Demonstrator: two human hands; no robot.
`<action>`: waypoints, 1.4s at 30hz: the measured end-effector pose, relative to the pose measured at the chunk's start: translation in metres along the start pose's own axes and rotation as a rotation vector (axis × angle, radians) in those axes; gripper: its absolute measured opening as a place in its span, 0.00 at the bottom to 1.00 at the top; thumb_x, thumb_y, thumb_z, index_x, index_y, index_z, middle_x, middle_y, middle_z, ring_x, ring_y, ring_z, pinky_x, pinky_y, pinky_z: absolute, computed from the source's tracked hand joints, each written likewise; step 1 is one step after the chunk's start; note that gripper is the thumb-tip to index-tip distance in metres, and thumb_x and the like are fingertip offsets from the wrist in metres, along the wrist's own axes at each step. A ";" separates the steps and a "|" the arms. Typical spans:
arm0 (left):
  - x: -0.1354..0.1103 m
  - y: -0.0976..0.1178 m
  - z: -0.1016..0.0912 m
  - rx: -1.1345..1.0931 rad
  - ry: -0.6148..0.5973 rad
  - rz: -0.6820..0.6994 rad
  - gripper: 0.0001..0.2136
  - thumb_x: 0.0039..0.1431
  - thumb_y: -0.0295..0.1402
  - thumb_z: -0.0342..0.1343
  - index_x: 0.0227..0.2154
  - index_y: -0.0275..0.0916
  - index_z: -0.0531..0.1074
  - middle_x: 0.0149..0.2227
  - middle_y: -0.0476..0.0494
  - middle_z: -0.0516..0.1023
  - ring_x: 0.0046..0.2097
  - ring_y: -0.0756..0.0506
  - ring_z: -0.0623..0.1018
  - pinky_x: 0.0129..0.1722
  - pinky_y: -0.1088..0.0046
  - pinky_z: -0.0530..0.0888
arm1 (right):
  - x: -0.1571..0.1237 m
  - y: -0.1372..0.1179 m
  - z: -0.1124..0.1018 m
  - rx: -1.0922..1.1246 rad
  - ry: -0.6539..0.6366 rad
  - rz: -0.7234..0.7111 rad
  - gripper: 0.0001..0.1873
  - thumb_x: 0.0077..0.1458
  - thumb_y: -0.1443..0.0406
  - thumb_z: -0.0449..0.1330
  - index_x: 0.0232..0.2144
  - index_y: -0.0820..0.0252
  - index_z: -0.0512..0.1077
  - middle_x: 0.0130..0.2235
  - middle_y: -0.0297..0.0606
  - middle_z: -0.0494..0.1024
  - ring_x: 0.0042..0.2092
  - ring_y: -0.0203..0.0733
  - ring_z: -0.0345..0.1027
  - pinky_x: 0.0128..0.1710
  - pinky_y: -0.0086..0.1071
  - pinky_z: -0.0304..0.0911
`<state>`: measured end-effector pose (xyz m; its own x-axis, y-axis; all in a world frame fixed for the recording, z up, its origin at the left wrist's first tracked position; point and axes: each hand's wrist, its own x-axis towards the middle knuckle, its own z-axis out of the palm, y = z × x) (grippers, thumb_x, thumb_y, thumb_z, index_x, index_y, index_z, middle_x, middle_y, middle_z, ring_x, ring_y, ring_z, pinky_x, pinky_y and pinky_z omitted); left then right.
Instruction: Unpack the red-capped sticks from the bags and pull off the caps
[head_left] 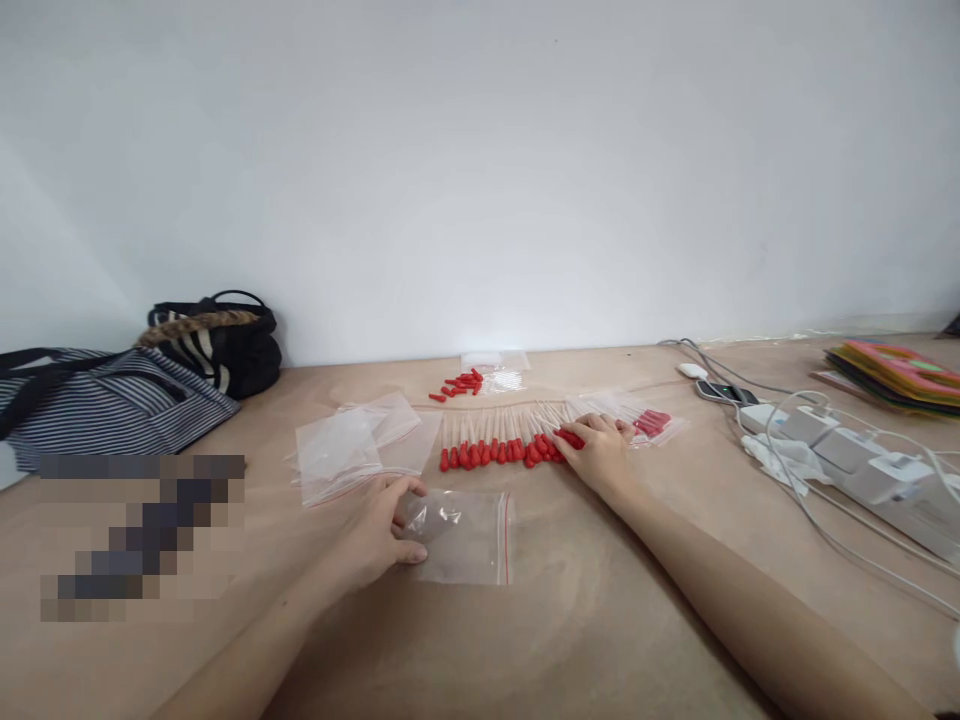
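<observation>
My left hand (379, 535) pinches the left edge of a clear zip bag (469, 538) that lies flat on the brown table (525, 640). My right hand (600, 448) rests on the right end of a row of droppers with red bulbs (499, 440), its fingers closed round a red-bulbed dropper (568, 437). Just right of that hand lies a filled bag of droppers (649, 420).
A pile of empty clear bags (356, 445) sits to the left. Loose red caps (461, 384) lie near the wall. Two dark bags (112, 395) stand at far left. A power strip with chargers and cables (847, 455) and colourful sheets (896, 375) are at right.
</observation>
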<state>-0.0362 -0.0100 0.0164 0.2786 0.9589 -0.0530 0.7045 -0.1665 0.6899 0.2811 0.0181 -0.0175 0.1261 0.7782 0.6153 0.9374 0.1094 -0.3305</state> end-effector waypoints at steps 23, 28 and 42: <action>0.075 -0.021 -0.111 -0.079 0.213 0.108 0.26 0.31 0.53 0.60 0.30 0.38 0.70 0.35 0.42 0.77 0.36 0.42 0.77 0.39 0.64 0.74 | -0.006 0.015 -0.015 0.087 -0.208 -0.201 0.21 0.43 0.69 0.51 0.42 0.54 0.71 0.44 0.40 0.71 0.46 0.47 0.62 0.46 0.45 0.47; 0.108 -0.030 -0.119 0.239 0.271 0.179 0.11 0.44 0.40 0.55 0.28 0.39 0.73 0.39 0.41 0.76 0.44 0.38 0.73 0.47 0.59 0.69 | -0.002 0.025 -0.008 0.153 -0.239 -0.253 0.17 0.46 0.71 0.49 0.37 0.55 0.72 0.42 0.38 0.74 0.44 0.44 0.65 0.48 0.45 0.47; 0.025 0.018 0.032 0.227 0.093 0.809 0.07 0.57 0.29 0.49 0.37 0.39 0.70 0.42 0.41 0.71 0.45 0.46 0.71 0.45 0.68 0.70 | 0.011 0.051 -0.031 0.124 -0.148 0.161 0.15 0.48 0.62 0.51 0.37 0.58 0.71 0.41 0.42 0.73 0.45 0.47 0.65 0.46 0.42 0.54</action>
<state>0.0042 0.0034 0.0042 0.7060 0.5372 0.4614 0.4277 -0.8428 0.3268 0.3401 0.0133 -0.0056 0.2134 0.8730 0.4386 0.8610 0.0441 -0.5067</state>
